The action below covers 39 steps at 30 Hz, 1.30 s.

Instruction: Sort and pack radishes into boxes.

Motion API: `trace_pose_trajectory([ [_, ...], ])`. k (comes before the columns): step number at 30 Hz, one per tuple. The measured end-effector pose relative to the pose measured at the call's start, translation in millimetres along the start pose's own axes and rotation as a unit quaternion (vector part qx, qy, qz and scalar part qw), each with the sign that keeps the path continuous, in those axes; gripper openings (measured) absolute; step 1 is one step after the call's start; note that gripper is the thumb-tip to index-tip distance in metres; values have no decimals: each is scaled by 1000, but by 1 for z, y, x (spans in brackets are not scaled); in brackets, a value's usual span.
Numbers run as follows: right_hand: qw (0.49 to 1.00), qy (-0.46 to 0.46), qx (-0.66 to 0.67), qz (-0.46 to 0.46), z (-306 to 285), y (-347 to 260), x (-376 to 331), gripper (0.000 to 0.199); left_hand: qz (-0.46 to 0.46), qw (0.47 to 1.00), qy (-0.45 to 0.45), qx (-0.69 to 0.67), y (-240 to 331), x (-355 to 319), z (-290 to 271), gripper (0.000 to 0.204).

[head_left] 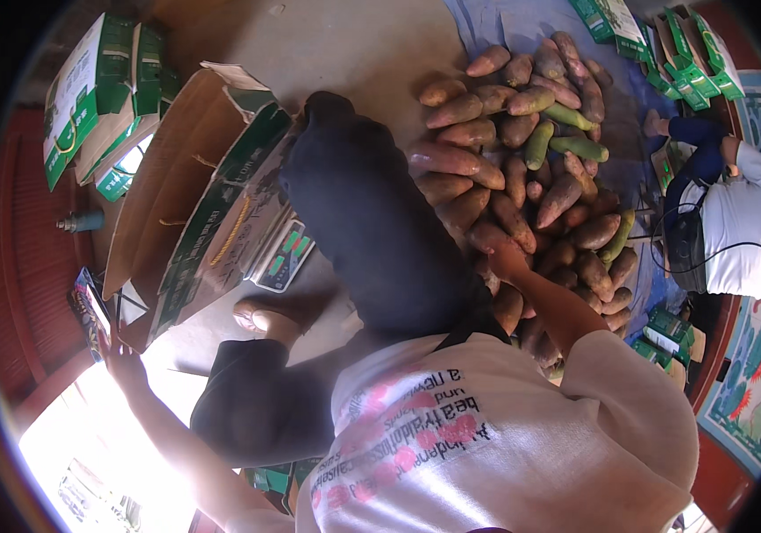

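A pile of long reddish-brown fruits or tubers (561, 197), several of them green, lies to my right; I cannot tell their exact kind. My right hand (507, 258) reaches into the near side of the pile, closed on one of the reddish-brown pieces (488, 236). Down at the left, my left hand (121, 360) is by the lower end of a dark, colourful printed packet or sheet (89, 306). Glare blurs its fingers. Between my left hand and my knee stands a large open cardboard carton (167, 178) with green printed sides, tilted in view.
A scale with a green-lit display (285, 256) sits beside the carton. Green and white boxes (87, 98) stand at the far left, more boxes (687, 58) at the far right. Blue sheeting (523, 22) lies under the pile. Another person in a white shirt (745, 226) is at the right.
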State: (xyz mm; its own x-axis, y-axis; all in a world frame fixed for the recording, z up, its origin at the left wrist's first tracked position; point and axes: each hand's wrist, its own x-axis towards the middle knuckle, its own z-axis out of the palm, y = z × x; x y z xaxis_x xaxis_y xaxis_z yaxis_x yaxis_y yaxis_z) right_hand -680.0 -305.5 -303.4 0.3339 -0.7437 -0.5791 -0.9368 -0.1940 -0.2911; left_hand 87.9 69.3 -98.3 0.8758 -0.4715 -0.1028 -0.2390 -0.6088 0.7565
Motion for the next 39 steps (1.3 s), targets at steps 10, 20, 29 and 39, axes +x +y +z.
trace_pose_trajectory([
  [10, 940, 212, 80, 254, -24, 42, 23, 21, -23, 998, 32, 48, -56, 13, -60, 62],
  [20, 686, 210, 563, 411, -28, 202, 109, 48, -233, 868, 164, -406, -126, 0, -52, 59],
  [29, 676, 237, 485, 502, -10, 190, 127, 40, -232, 938, 163, -197, -67, -38, -33, 46],
  [39, 647, 251, 428, 579, -35, 157, 151, 83, -48, 997, 54, 9, -83, 4, -103, 44],
])
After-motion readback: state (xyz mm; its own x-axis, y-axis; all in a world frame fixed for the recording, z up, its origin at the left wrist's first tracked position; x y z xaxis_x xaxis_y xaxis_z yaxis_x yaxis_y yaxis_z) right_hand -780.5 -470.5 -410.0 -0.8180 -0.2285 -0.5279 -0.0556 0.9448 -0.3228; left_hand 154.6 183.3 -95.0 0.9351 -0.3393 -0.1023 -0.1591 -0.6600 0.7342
